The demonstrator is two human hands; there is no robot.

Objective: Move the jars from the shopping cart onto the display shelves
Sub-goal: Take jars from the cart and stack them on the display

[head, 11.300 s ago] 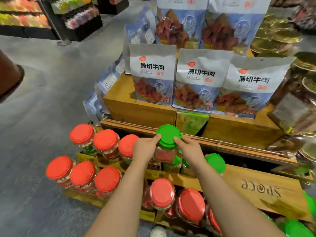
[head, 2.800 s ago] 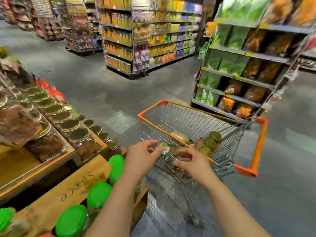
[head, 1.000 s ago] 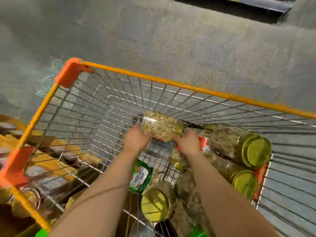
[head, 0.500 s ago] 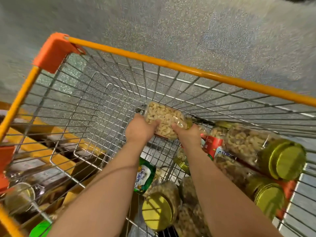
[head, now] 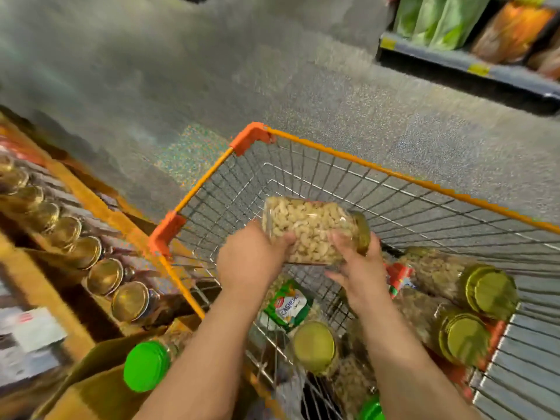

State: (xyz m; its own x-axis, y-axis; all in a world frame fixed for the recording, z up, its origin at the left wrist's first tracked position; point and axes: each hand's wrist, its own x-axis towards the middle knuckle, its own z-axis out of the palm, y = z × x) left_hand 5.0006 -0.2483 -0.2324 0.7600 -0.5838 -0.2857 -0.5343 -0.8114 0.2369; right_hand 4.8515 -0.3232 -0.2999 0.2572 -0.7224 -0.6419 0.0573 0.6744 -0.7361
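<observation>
A clear jar of cashews [head: 309,230] with a gold lid lies on its side in the air over the wire shopping cart [head: 394,177], which has an orange rim. My left hand [head: 251,259] grips its base end. My right hand [head: 357,274] holds it from below near the lid. Several more gold-lidded cashew jars [head: 460,301] lie in the cart's bottom, one showing a green label [head: 288,307].
The wooden display shelves [head: 91,204] stand at the left, carrying a row of gold-lidded jars [head: 103,275] and a green-lidded jar [head: 147,366] on the lower tier. Grey floor stretches ahead. Another shelf of bagged goods [head: 472,28] fills the upper right.
Both hands have lifted the cashew jar up out of the cart's bottom. The view has swung left, bringing the display shelves into sight.
</observation>
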